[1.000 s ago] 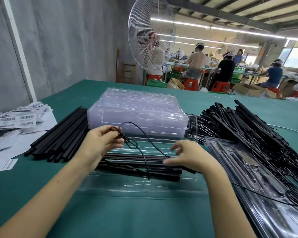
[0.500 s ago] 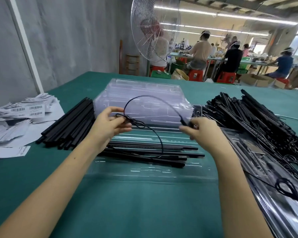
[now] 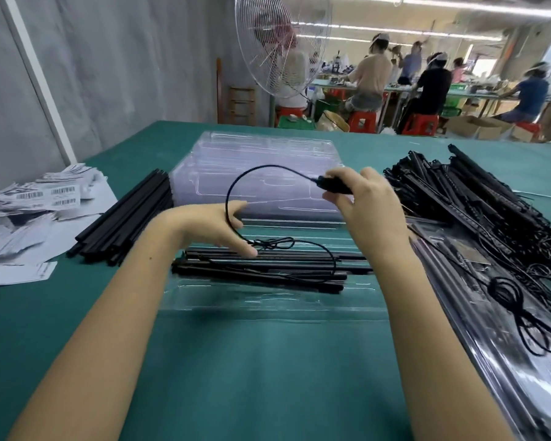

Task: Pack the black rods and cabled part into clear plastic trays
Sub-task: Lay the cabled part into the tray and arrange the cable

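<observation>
1. The right grip (image 3: 369, 208) hangs above the counter (image 3: 252, 377), its fingers curled round the black plug (image 3: 333, 185) at one end of a thin cable (image 3: 268, 166).
2. From the plug the cable arcs up and to the left, drops across the left grip (image 3: 210, 227), bunches in a small tangle (image 3: 272, 243), then loops on over the rods (image 3: 268, 272).
3. The left grip is released. Its fingers are straight, with the tips resting on the rods just beside the tangle, and the cable passes between thumb and fingers.
4. The rods lie lengthwise in an open clear tray (image 3: 268, 305) at the middle of the counter.
5. A stack of clear trays (image 3: 261, 154) stands just behind it.
6. To the left lies a pile of loose rods (image 3: 124, 224), and beyond it barcode labels (image 3: 29, 202).
7. To the right is a heap of cabled parts (image 3: 474, 202), with filled trays (image 3: 506, 361) nearer the person.
</observation>
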Available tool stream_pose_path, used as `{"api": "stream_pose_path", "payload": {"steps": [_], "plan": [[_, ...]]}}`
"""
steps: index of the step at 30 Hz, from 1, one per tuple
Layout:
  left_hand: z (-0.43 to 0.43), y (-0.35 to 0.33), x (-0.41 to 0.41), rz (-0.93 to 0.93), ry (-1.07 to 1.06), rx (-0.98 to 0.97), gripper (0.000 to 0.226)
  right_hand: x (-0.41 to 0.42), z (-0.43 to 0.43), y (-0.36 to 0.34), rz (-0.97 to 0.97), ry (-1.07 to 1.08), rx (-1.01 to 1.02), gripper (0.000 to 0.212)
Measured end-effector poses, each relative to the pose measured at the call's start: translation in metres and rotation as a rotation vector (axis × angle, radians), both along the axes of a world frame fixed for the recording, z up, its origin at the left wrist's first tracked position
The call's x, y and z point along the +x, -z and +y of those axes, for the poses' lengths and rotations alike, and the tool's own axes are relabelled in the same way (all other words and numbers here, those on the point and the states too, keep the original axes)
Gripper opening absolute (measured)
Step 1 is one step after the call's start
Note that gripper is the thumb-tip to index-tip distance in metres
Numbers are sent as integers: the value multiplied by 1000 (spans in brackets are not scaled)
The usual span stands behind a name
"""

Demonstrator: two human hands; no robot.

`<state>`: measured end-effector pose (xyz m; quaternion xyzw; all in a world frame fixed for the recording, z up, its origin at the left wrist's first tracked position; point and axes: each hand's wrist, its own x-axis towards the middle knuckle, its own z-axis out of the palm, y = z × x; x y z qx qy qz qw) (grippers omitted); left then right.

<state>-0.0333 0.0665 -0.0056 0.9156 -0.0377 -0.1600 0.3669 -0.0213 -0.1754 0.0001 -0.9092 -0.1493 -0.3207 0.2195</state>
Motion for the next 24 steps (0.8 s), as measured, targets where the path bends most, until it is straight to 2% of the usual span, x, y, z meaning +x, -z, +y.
{"api": "stream_pose_path", "payload": {"steps": [2,4,7,9,11,13,16,18,20,22,24], "plan": [[6,-4,-2,21,44,-68,125,5,-1,6,137,-23,-45,34],[6,-9,-4,-31,71,-236,117,10,2,16,276,-26,-138,33],[3,-10,-4,-159,75,-569,70,14,3,28,427,-12,-201,45],[-2,-4,-3,-205,43,-695,40,15,1,30,449,3,-198,37],[-5,6,2,-273,-13,-661,26,16,-2,31,436,50,-165,27],[-4,16,7,-356,-120,-601,27,16,-8,31,466,158,-154,25],[5,25,12,-500,-244,-477,25,14,-25,27,731,300,-192,16],[9,30,13,-576,-293,-445,28,12,-37,19,903,347,-195,22],[9,35,15,-631,-346,-440,30,6,-48,12,995,342,-121,29],[8,38,15,-628,-359,-441,29,1,-53,6,962,350,-24,43],[6,41,15,-567,-310,-444,28,-3,-53,-3,728,529,25,46]]}}
